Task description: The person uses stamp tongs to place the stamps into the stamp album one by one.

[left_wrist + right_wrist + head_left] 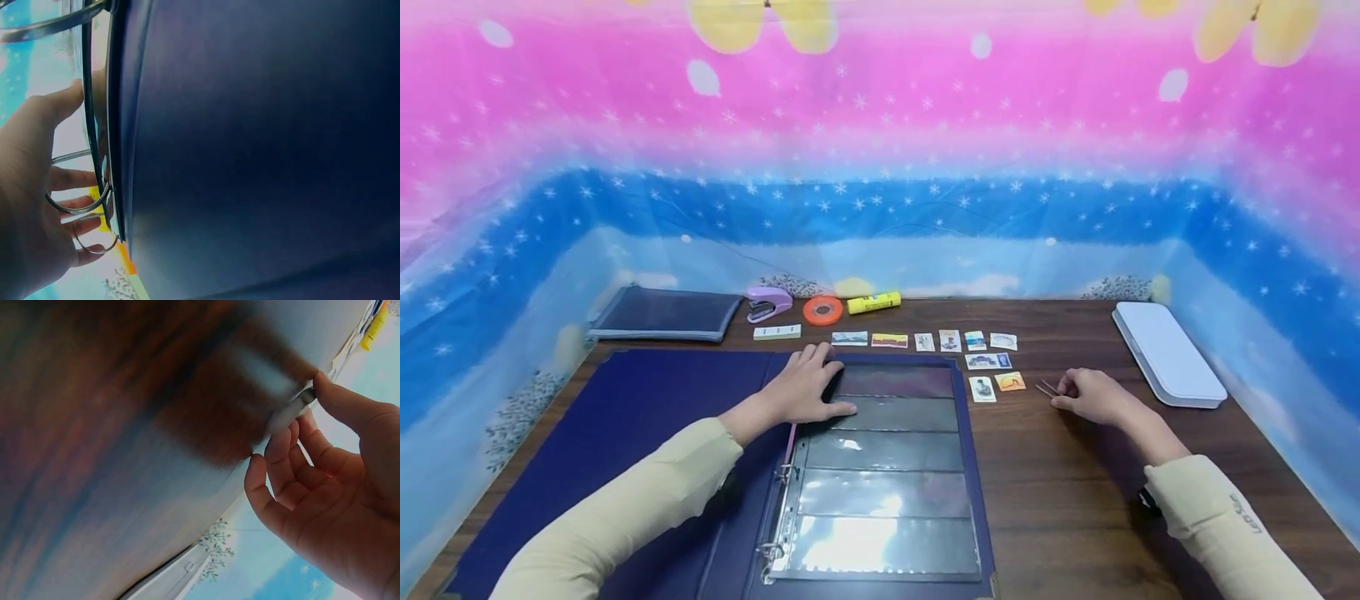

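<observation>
My left hand (805, 387) rests with spread fingers on the upper left of a clear pocket page (883, 450), which lies in an open dark blue ring binder (655, 392). In the left wrist view that hand's fingers show behind the metal rings (78, 209). My right hand (1093, 396) pinches a pair of tweezers (1046, 388) low over the table, their tips pointing left. To the left of these tips are several stamps, the nearest an orange one (1011, 381) beside a grey portrait stamp (982, 389).
Along the back stand a dark zip pouch (666, 312), a purple stapler (768, 304), orange tape (823, 310), a yellow glue stick (874, 302) and a pale strip (777, 332). A white case (1168, 353) lies at the right. Patterned cloth surrounds the wooden table (1060, 500).
</observation>
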Action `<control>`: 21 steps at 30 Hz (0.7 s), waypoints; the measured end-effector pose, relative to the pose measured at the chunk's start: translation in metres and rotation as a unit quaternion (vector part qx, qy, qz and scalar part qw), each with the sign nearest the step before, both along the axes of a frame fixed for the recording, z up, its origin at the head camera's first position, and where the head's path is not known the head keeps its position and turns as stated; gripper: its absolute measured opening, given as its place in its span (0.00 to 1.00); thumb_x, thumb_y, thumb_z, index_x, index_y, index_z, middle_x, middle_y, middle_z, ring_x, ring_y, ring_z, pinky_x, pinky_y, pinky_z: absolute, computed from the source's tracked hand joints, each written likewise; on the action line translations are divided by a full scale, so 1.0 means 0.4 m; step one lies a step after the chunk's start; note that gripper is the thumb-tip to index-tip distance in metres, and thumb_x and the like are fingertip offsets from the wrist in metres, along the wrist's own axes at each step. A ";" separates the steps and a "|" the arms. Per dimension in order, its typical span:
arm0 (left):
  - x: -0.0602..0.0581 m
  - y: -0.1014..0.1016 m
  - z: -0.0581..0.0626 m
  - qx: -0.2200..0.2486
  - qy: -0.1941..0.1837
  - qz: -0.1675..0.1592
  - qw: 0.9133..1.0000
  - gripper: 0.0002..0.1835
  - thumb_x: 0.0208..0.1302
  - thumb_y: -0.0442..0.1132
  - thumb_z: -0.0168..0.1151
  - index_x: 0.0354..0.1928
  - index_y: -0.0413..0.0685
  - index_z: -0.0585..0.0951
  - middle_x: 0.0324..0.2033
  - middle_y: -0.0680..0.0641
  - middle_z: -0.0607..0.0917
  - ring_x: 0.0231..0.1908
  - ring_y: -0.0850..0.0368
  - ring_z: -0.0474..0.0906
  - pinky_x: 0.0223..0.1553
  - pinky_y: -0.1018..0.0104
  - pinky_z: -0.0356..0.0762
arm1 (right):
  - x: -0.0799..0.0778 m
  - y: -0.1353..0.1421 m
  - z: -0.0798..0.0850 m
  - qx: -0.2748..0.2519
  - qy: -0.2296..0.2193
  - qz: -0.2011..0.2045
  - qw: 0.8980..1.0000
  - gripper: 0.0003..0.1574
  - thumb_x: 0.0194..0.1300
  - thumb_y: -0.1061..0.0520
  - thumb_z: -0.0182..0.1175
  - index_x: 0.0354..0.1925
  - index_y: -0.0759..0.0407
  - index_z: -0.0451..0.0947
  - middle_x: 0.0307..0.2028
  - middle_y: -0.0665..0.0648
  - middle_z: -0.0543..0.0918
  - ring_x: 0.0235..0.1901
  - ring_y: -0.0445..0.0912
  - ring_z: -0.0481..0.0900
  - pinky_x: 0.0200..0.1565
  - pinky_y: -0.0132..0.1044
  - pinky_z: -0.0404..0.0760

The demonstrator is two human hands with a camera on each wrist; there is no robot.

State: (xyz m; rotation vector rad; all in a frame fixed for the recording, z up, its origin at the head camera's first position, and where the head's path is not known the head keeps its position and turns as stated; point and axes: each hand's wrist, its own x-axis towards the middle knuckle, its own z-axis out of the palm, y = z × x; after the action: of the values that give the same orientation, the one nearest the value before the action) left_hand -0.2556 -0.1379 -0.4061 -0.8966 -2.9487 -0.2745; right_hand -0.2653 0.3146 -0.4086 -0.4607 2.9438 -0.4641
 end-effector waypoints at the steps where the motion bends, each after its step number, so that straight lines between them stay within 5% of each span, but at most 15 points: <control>1: -0.002 0.004 -0.001 0.001 -0.003 0.000 1.000 0.41 0.54 0.65 0.59 0.58 0.38 0.72 0.59 0.34 0.68 0.55 0.39 0.64 0.54 0.44 0.62 | 0.000 0.003 -0.001 0.000 0.003 -0.001 1.000 0.11 0.59 0.55 0.61 0.31 0.63 0.74 0.24 0.55 0.76 0.24 0.43 0.68 0.29 0.34 0.66; 10: -0.034 0.022 -0.004 0.045 -0.020 0.046 0.998 0.26 0.58 0.56 0.61 0.46 0.39 0.75 0.42 0.41 0.73 0.40 0.49 0.63 0.38 0.59 0.58 | -0.009 -0.003 -0.002 -0.007 0.017 0.005 1.000 0.10 0.62 0.56 0.58 0.31 0.64 0.75 0.25 0.55 0.78 0.24 0.42 0.68 0.29 0.35 0.66; 21: -0.036 0.036 -0.016 0.054 -0.011 0.066 0.996 0.20 0.60 0.53 0.60 0.36 0.42 0.72 0.37 0.44 0.72 0.35 0.51 0.61 0.36 0.63 0.55 | -0.019 -0.016 -0.007 -0.037 0.049 -0.033 0.998 0.11 0.67 0.56 0.54 0.39 0.65 0.73 0.29 0.58 0.81 0.26 0.43 0.73 0.30 0.37 0.70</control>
State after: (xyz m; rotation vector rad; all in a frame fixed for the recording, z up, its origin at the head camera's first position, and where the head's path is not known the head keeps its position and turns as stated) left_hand -0.2700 -0.1236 -0.4125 -0.6875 -2.9636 -0.4343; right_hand -0.2729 0.3081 -0.4116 -0.4062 3.0524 -0.5765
